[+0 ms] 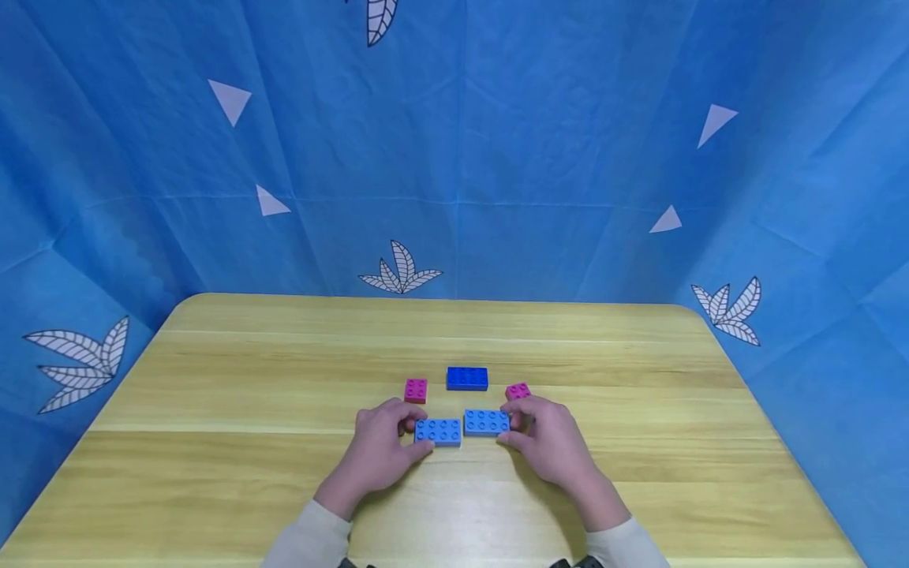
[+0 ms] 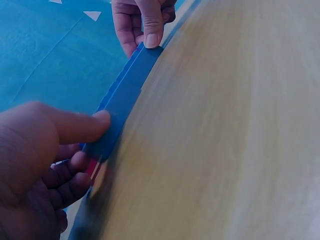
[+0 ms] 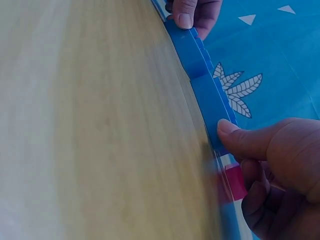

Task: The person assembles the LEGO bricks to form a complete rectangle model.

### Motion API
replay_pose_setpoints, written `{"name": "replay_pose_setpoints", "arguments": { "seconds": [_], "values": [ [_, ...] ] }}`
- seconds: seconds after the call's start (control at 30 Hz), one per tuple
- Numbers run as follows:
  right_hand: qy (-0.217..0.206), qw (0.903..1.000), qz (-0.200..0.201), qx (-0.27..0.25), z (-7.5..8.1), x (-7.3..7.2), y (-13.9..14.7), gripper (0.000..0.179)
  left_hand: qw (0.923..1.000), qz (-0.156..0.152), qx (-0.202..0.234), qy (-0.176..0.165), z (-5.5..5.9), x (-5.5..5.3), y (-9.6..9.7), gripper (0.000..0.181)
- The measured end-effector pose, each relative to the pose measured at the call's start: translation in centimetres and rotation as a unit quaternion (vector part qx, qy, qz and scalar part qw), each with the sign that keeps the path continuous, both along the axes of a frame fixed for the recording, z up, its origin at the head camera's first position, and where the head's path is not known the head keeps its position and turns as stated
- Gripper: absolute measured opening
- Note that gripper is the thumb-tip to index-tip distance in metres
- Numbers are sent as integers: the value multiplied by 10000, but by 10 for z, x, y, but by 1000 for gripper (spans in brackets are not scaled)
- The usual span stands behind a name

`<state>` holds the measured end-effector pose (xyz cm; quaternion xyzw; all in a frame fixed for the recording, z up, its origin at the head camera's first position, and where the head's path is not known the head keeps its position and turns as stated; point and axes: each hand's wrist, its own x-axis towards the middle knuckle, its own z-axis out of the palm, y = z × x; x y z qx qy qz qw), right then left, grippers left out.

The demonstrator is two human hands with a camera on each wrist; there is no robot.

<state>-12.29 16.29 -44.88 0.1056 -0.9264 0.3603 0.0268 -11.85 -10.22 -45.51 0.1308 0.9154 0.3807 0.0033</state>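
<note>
Two light blue toy bricks lie almost end to end on the table in the head view. My left hand (image 1: 387, 443) pinches the left light blue brick (image 1: 438, 431) at its outer end, thumb in front and fingers behind. At the outer end of the right light blue brick (image 1: 486, 422), my right hand (image 1: 547, 438) grips in the same way. A narrow gap shows between the bricks, and the right one sits slightly farther back. Both wrist views show the thumbs pressed on the bricks' front sides.
Behind the hands lie a dark blue brick (image 1: 467, 379), a magenta brick (image 1: 416, 390) on the left and another magenta brick (image 1: 518, 391) on the right, partly hidden by my right hand. The wooden table (image 1: 248, 442) ends at a blue patterned cloth (image 1: 533, 142).
</note>
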Motion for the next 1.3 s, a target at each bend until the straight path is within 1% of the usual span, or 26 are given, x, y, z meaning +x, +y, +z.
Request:
{"name": "replay_pose_setpoints", "arguments": {
  "seconds": [0.17,0.3,0.6,0.87,1.1,1.3],
  "values": [
    [-140,9998,-15,-147,-1,2,1,32,9998,41,167,-85,-1,0,1,33],
    [-274,9993,-8,-273,-1,3,1,31,9997,52,226,-22,-2,0,2,34],
    [-264,9989,78,-392,-2,4,2,31,9997,77,233,16,-4,-2,4,36],
    [-238,9991,67,-356,-2,5,2,31,9996,45,293,19,-6,-2,5,36],
    [-355,9985,50,-415,-4,3,3,31,9993,13,364,-5,-6,-3,6,34],
    [-435,9979,216,-422,-1,1,4,31,9992,-4,396,-34,-6,-4,5,33]
  ]
}}
